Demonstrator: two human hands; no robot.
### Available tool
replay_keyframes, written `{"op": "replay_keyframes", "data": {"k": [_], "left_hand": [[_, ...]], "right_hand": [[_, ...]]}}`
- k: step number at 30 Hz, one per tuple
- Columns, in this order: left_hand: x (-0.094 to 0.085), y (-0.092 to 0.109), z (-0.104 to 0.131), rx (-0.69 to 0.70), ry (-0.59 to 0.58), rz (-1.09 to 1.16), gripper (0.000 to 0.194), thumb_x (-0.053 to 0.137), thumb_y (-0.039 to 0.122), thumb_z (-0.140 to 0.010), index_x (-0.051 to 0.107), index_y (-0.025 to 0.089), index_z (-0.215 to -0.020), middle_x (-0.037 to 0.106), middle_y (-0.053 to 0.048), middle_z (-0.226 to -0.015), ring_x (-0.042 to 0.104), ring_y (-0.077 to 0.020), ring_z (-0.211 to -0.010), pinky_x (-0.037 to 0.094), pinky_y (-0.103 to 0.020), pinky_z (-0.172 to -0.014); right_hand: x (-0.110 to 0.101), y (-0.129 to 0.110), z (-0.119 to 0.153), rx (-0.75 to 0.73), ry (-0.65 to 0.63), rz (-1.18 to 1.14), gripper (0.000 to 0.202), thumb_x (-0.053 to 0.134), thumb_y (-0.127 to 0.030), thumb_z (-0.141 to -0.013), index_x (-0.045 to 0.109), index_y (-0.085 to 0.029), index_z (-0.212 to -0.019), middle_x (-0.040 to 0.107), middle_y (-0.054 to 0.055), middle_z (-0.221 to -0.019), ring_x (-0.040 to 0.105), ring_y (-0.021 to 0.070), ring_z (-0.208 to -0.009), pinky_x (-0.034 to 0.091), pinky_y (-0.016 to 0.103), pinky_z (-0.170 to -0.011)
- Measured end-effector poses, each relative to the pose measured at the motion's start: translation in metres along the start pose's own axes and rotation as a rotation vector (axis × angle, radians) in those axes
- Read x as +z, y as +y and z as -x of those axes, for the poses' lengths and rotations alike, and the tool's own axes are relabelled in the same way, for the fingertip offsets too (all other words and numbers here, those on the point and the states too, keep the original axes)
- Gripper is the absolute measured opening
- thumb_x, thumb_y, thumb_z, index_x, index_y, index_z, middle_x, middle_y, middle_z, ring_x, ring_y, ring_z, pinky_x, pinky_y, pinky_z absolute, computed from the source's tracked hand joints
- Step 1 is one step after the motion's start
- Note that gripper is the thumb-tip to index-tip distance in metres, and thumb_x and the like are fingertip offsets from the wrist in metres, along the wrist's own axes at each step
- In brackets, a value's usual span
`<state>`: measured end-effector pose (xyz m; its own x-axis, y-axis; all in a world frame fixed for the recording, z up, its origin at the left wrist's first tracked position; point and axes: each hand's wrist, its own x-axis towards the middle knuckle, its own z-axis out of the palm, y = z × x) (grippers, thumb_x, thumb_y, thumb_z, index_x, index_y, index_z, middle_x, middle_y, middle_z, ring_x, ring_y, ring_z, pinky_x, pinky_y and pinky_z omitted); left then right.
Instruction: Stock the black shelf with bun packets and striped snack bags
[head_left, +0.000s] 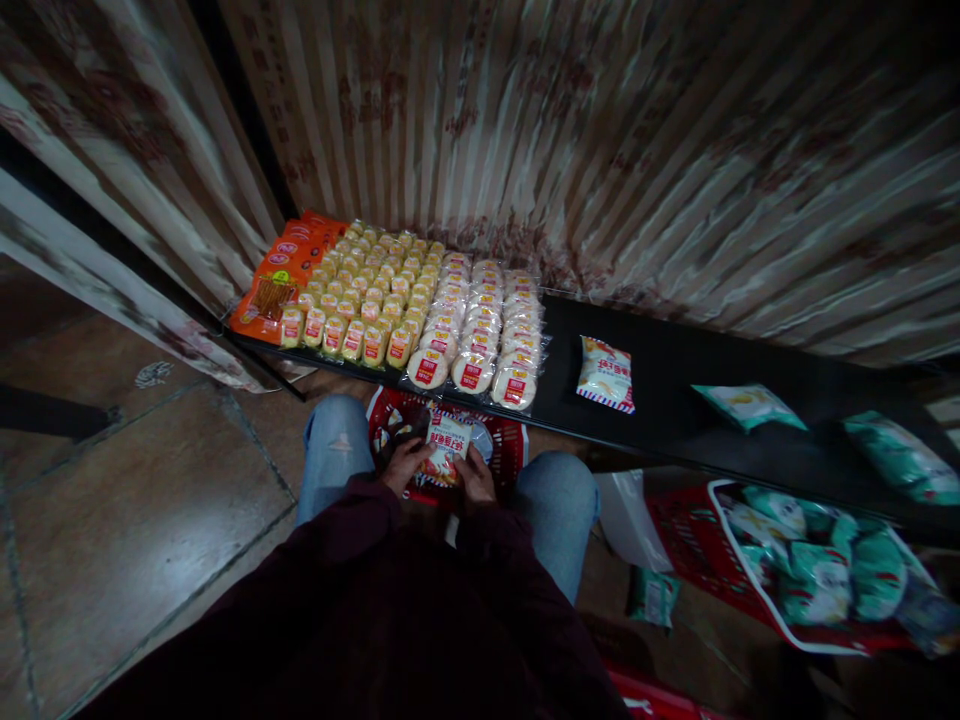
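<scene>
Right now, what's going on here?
A seated person's left hand and right hand hold a white-and-red packet over a red basket between the knees. On the black shelf ahead, rows of wrapped snacks sit at the left, with a similar packet lying apart. To the right, a second basket holds green packets.

Pleated floral curtain [487,120] above tiled floor [142,540]

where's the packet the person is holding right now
In the head view, the packet is slightly left of and below centre, in both hands, seen against the red basket between the knees.
</scene>
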<state>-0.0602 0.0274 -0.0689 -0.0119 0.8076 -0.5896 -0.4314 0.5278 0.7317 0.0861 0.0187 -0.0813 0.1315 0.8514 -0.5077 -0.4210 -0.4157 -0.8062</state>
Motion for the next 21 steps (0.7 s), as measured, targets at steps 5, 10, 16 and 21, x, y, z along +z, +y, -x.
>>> {"op": "replay_keyframes", "data": {"k": [5,10,16,21], "left_hand": [[0.003,0.01,-0.001,0.034,0.013,0.037,0.057,0.084,0.056,-0.052,0.072,0.014,-0.089,0.074,-0.008,-0.088,0.068,-0.0211,-0.08,0.051,-0.033,-0.077],[0.005,0.017,-0.003,0.025,0.039,0.063,0.057,0.085,0.055,-0.049,0.071,0.014,-0.084,0.073,-0.007,-0.08,0.067,-0.02,-0.075,0.05,-0.032,-0.075],[0.007,0.02,-0.006,0.028,0.08,0.087,0.05,0.087,0.05,-0.046,0.068,0.015,-0.076,0.07,-0.002,-0.07,0.064,-0.0165,-0.067,0.049,-0.03,-0.07],[0.006,0.018,-0.008,0.014,0.115,0.109,0.049,0.085,0.052,-0.047,0.066,0.017,-0.076,0.068,0.0,-0.065,0.064,-0.0175,-0.064,0.05,-0.032,-0.067]], "right_hand": [[-0.003,-0.002,-0.001,0.047,0.006,0.002,0.062,0.086,-0.037,-0.046,0.073,-0.021,-0.104,0.077,0.002,-0.093,0.07,0.0248,-0.088,0.054,0.043,-0.088],[-0.001,-0.006,0.001,0.076,-0.004,0.007,0.061,0.086,-0.036,-0.045,0.073,-0.021,-0.103,0.077,0.0,-0.091,0.07,0.0244,-0.087,0.053,0.044,-0.089],[0.001,-0.015,0.009,0.08,-0.028,0.005,0.066,0.086,-0.041,-0.05,0.07,-0.021,-0.111,0.077,0.002,-0.092,0.071,0.0263,-0.087,0.054,0.044,-0.087],[0.001,-0.014,0.012,0.099,-0.129,0.035,0.073,0.086,-0.041,-0.054,0.065,-0.021,-0.121,0.077,0.005,-0.097,0.07,0.0272,-0.094,0.052,0.045,-0.091]]}}
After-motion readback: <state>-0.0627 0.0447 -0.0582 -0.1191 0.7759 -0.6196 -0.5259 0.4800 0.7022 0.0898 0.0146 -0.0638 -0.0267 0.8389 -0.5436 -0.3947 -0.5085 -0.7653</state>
